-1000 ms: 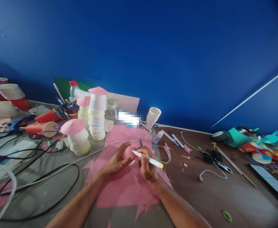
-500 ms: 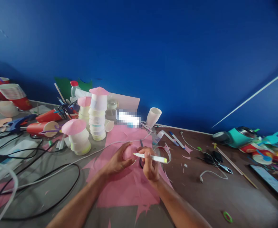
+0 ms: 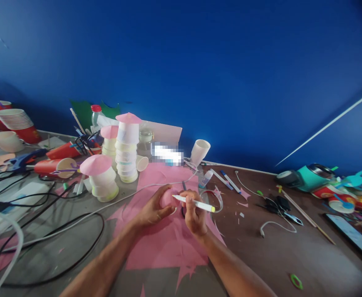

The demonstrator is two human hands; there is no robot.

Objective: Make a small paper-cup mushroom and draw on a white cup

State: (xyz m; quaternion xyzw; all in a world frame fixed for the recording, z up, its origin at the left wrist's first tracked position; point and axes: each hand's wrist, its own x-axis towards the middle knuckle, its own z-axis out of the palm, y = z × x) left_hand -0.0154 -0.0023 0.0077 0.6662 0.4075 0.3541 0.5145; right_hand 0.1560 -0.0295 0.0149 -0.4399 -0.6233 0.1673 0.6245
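My left hand [image 3: 152, 211] is closed around the side of a small pink paper cone [image 3: 168, 199], and a pale rim shows below it, partly hidden by the fingers. A white marker [image 3: 203, 204] with a yellow end is gripped in my right hand [image 3: 196, 218], its tip at the cone's surface. Whether the tip touches, I cannot tell. Beneath both hands lies a pink paper sheet [image 3: 165, 255] with cut, jagged edges. Dark-handled scissors [image 3: 183, 185] rest on that sheet, mostly covered by my right hand.
Cup towers with pink cone tops, one tall [image 3: 127, 152] and one short [image 3: 102, 183], stand left. A white cup [image 3: 200, 152] is by the wall. Cables [image 3: 97, 247] cross the left side. Markers [image 3: 230, 182], a glue bottle [image 3: 206, 179] and a phone [image 3: 354, 237] lie right.
The marker and my right hand have shifted slightly left, with the tip a little higher on the pink cone. My left hand keeps its hold in nearly the same place.
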